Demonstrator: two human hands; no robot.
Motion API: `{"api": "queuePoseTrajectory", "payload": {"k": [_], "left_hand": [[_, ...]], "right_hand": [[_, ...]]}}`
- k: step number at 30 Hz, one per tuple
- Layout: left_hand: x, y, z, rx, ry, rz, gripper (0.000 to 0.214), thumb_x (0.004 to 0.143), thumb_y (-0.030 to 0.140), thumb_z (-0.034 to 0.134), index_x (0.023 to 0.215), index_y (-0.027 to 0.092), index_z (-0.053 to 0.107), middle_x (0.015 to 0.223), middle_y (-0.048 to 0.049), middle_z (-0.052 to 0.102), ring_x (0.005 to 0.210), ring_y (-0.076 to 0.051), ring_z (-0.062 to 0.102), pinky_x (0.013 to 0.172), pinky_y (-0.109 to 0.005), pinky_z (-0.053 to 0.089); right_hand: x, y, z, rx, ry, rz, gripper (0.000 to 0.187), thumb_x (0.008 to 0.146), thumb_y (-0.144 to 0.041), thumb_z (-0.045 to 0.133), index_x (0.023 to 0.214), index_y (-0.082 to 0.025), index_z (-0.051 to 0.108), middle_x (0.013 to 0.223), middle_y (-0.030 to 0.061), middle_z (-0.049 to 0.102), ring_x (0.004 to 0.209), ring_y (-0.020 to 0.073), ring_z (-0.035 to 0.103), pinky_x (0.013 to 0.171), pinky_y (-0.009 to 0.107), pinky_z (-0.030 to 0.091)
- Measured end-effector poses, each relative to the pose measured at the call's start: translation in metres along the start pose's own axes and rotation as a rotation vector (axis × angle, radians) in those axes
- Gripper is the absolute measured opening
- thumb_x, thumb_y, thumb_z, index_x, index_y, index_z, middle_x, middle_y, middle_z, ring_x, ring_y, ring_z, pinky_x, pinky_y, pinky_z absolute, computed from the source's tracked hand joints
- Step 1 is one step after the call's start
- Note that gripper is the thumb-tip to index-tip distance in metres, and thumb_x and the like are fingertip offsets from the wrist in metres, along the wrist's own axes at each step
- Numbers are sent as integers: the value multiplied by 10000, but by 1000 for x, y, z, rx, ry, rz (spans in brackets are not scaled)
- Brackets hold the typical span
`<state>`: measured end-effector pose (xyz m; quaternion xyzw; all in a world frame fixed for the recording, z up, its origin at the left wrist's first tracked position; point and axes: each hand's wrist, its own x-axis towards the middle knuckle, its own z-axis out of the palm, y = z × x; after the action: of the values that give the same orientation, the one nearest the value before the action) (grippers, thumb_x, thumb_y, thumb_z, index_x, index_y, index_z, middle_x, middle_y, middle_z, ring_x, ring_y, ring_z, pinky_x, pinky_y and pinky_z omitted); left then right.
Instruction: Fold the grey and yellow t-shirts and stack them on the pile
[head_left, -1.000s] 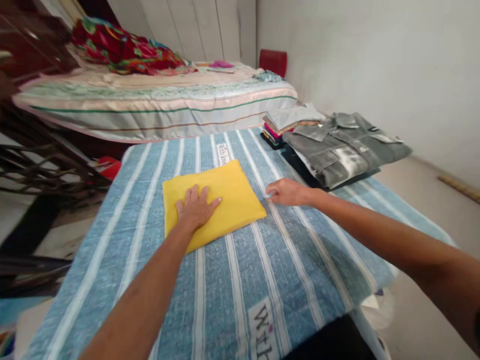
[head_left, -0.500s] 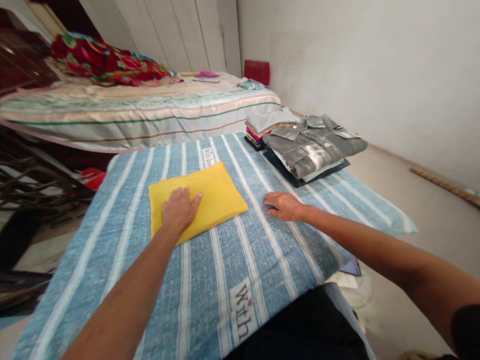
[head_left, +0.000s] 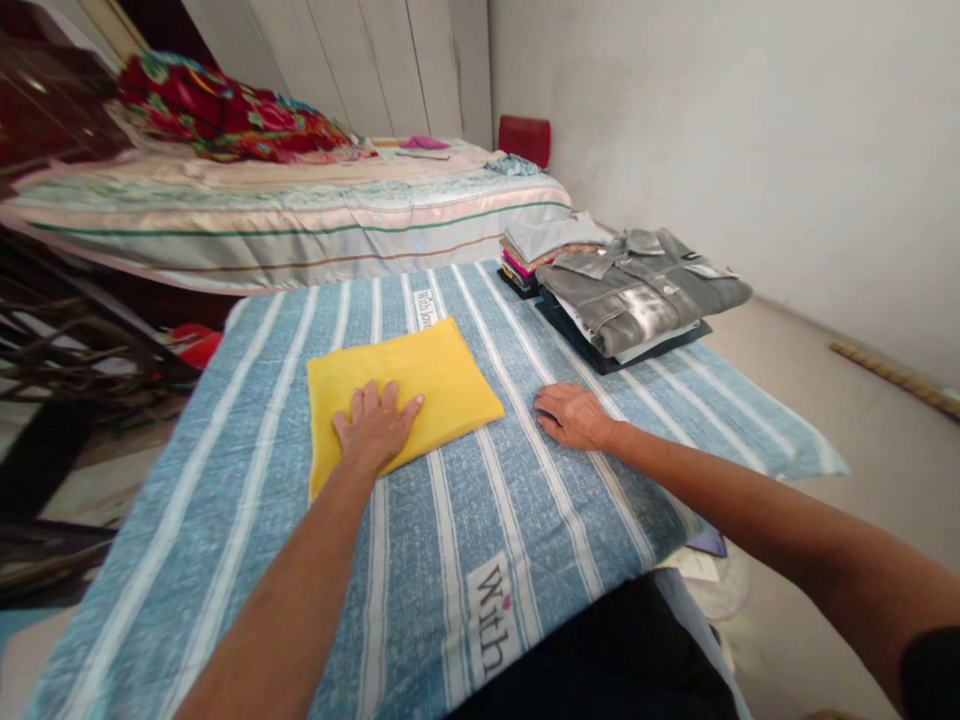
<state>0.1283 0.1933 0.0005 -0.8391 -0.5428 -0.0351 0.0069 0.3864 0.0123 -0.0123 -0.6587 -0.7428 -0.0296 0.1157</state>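
A folded yellow cloth (head_left: 442, 375) lies on a blue sheet with white stripes (head_left: 525, 520) that covers the work surface. My left hand (head_left: 375, 428) rests flat on the near part of the yellow cloth, fingers stretched out. Off to the right of the cloth, my right hand (head_left: 574, 415) lies palm down on the striped sheet, fingers loosely extended and holding nothing.
A folded grey shirt (head_left: 645, 290) tops a pile at the sheet's far right, beside a stack of folded clothes (head_left: 544, 250). Behind stands a bed (head_left: 300, 215) with a red floral bundle (head_left: 225, 105). Dark furniture (head_left: 52, 300) fills the left; bare floor (head_left: 840, 400) lies to the right.
Both hands have stayed in place on the cloth and the sheet. The view has shifted slightly as my head moved.
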Motion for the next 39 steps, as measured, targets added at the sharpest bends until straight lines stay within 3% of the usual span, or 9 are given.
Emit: {"api": "queuePoseTrajectory", "payload": {"k": [22,31,39], "left_hand": [[-14,-3,2,-13,12,-38,633,880,561,203,1366,193,370,1478,-133,278,1353,-303,228,1016,-558,236],[-21,-7,7,-19,25,-53,638,870,588,216,1367,218,367,1484,-121,273,1356,-287,220,1038,-522,219],[-27,-4,7,-126,-35,-79,665,845,626,237,1376,240,346,1495,-102,249,1369,-286,179,1068,-533,159]], "right_hand": [[-5,-12,11,-22,151,-26,231,864,-233,425,961,-160,621,1079,116,617,968,245,523,798,369,386],[-10,-7,27,-30,201,-43,242,844,-253,441,975,-218,642,1078,93,642,998,253,574,813,397,452],[-19,4,39,-43,208,-58,248,834,-335,451,962,-246,644,1070,94,651,988,270,603,833,431,483]]}}
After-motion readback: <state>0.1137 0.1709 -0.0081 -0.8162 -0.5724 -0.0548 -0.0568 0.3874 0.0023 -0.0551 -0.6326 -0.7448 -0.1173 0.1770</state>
